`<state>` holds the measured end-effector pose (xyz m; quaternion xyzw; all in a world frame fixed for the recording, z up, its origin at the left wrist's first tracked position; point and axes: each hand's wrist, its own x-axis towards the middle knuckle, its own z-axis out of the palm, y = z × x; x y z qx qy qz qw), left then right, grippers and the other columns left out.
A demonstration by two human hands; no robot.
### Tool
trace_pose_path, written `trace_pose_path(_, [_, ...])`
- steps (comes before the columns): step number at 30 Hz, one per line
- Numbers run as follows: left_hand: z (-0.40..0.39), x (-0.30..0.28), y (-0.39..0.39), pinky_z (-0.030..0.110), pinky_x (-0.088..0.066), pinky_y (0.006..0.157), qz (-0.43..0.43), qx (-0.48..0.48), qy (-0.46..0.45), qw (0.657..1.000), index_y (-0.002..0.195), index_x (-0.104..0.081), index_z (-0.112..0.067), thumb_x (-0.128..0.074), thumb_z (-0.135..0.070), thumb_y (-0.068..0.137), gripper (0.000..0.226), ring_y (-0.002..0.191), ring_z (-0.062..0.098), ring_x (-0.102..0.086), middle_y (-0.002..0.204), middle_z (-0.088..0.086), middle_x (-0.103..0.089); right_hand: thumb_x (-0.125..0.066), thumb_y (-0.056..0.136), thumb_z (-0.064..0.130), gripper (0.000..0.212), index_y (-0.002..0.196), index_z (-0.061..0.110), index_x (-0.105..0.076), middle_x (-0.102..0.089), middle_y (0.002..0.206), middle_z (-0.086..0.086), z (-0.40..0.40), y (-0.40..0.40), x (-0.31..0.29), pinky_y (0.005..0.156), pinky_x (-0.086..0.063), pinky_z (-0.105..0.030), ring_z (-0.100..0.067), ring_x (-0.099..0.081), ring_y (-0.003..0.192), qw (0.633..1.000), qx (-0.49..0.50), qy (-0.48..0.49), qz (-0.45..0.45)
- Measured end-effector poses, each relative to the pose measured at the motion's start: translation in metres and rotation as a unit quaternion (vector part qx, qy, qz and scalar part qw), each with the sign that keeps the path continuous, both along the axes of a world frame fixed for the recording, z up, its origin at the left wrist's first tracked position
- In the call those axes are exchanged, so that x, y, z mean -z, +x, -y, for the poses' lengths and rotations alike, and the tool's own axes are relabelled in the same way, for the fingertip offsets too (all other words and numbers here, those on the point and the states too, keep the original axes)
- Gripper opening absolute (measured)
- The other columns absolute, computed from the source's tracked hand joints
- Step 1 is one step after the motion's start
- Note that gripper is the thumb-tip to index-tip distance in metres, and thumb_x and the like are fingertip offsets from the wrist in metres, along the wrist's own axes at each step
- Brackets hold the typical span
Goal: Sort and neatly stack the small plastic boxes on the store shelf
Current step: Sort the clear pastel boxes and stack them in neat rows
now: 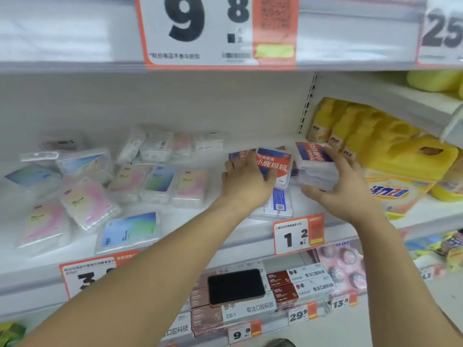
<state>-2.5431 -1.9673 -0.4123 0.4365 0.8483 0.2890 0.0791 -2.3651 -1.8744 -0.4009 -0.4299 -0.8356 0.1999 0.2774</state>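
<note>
On the white shelf (190,222), several small clear plastic boxes lie scattered. My left hand (246,182) grips a box with a red and blue label (275,162), tilted up at the middle right. My right hand (343,184) holds a short stack of the same red and blue boxes (313,161) beside it. One more box with a blue label (276,205) lies flat below my hands. To the left lie loose pastel boxes (86,201) and a blue-green one (130,231). White boxes (156,146) sit at the back.
Yellow packs (390,144) and a detergent box (395,192) crowd the shelf right of the upright divider (307,103). A price tag (299,232) hangs on the shelf's front edge. On the shelf below, a black phone (235,286) rests on maroon cartons (208,319).
</note>
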Motion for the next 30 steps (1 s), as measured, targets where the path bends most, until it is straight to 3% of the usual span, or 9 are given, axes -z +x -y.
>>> trace_pose_path(3, [0.002, 0.001, 0.009, 0.042, -0.035, 0.099, -0.045, 0.014, 0.030, 0.998, 0.141, -0.036, -0.019, -0.051, -0.055, 0.088, 0.066, 0.123, 0.030, -0.043, 0.134, 0.010, -0.049, -0.085, 0.070, 0.034, 0.086, 0.145, 0.032, -0.043, -0.048, 0.133, -0.007, -0.003, 0.013, -0.001, 0.101, -0.040, -0.034, -0.026, -0.049, 0.123, 1.000, 0.009, 0.012, -0.016])
trace_pose_path(5, [0.002, 0.002, 0.009, 0.040, -0.038, 0.096, -0.026, 0.022, 0.056, 0.998, 0.134, -0.045, -0.020, -0.057, -0.056, 0.084, 0.062, 0.117, 0.028, -0.048, 0.126, 0.008, -0.055, -0.087, 0.067, 0.036, 0.084, 0.142, 0.032, -0.047, -0.048, 0.127, -0.005, -0.004, 0.017, 0.000, 0.102, -0.047, -0.043, -0.028, -0.054, 0.117, 0.999, 0.018, 0.008, -0.040])
trace_pose_path(8, [0.005, 0.002, 0.009, 0.041, -0.039, 0.098, 0.026, 0.023, 0.053, 0.998, 0.136, -0.043, -0.021, -0.059, -0.058, 0.083, 0.066, 0.119, 0.028, -0.045, 0.127, 0.008, -0.051, -0.086, 0.067, 0.040, 0.084, 0.140, 0.035, -0.047, -0.045, 0.137, -0.007, -0.002, 0.019, 0.002, 0.105, -0.045, -0.048, -0.027, -0.047, 0.128, 0.998, 0.019, 0.004, -0.056])
trace_pose_path(13, [0.016, -0.005, 0.010, 0.035, -0.040, 0.099, 0.131, 0.044, 0.080, 0.987, 0.137, -0.040, -0.019, -0.060, -0.048, 0.087, 0.060, 0.121, 0.023, -0.046, 0.128, 0.007, -0.047, -0.078, 0.074, 0.043, 0.079, 0.143, 0.024, -0.045, -0.042, 0.144, -0.007, 0.010, 0.011, -0.005, 0.107, -0.037, -0.024, -0.011, -0.038, 0.133, 0.990, 0.020, 0.047, -0.131])
trace_pose_path(16, [0.026, -0.014, 0.001, 0.027, -0.042, 0.087, 0.090, 0.039, 0.085, 0.992, 0.126, -0.050, -0.017, -0.062, -0.040, 0.086, 0.048, 0.111, 0.020, -0.053, 0.120, 0.005, -0.052, -0.073, 0.080, 0.028, 0.050, 0.126, 0.014, -0.060, -0.054, 0.124, -0.012, 0.027, -0.010, -0.017, 0.091, -0.032, 0.000, 0.001, -0.045, 0.105, 0.969, 0.048, 0.131, -0.206])
trace_pose_path(19, [0.048, -0.029, -0.019, 0.026, -0.043, 0.079, -0.005, 0.034, 0.122, 0.992, 0.108, -0.063, -0.017, -0.059, -0.033, 0.087, 0.027, 0.103, 0.020, -0.058, 0.108, 0.002, -0.063, -0.065, 0.082, 0.012, 0.023, 0.105, 0.011, -0.069, -0.061, 0.103, -0.005, 0.064, -0.044, -0.028, 0.086, -0.043, -0.013, -0.016, -0.059, 0.096, 0.948, 0.015, 0.181, -0.261])
trace_pose_path(21, [0.069, -0.039, -0.040, 0.031, -0.045, 0.085, -0.070, 0.022, 0.105, 0.992, 0.107, -0.065, -0.018, -0.056, -0.035, 0.088, 0.027, 0.107, 0.022, -0.056, 0.109, 0.002, -0.064, -0.065, 0.081, 0.005, 0.018, 0.099, 0.010, -0.068, -0.062, 0.097, -0.002, 0.101, -0.073, -0.029, 0.079, -0.039, -0.008, -0.015, -0.059, 0.089, 0.944, -0.068, 0.168, -0.276])
trace_pose_path(26, [0.131, -0.044, -0.103, 0.037, -0.044, 0.093, -0.144, 0.104, -0.182, 0.967, 0.113, -0.055, -0.035, -0.047, -0.058, 0.082, 0.039, 0.111, 0.022, -0.051, 0.119, -0.003, -0.057, -0.070, 0.080, 0.017, 0.042, 0.121, 0.017, -0.059, -0.055, 0.120, -0.001, 0.151, -0.135, -0.002, 0.087, -0.046, -0.022, -0.016, -0.055, 0.109, 0.966, -0.209, 0.058, -0.139])
trace_pose_path(30, [0.185, -0.035, -0.120, 0.030, -0.042, 0.099, -0.101, 0.139, -0.095, 0.980, 0.126, -0.058, -0.025, -0.054, -0.055, 0.086, 0.050, 0.115, 0.016, -0.055, 0.122, -0.004, -0.059, -0.076, 0.078, 0.041, 0.080, 0.145, 0.021, -0.037, -0.015, 0.161, -0.012, 0.145, -0.158, 0.015, 0.109, -0.028, -0.022, -0.022, -0.012, 0.151, 0.973, -0.222, -0.041, 0.042])
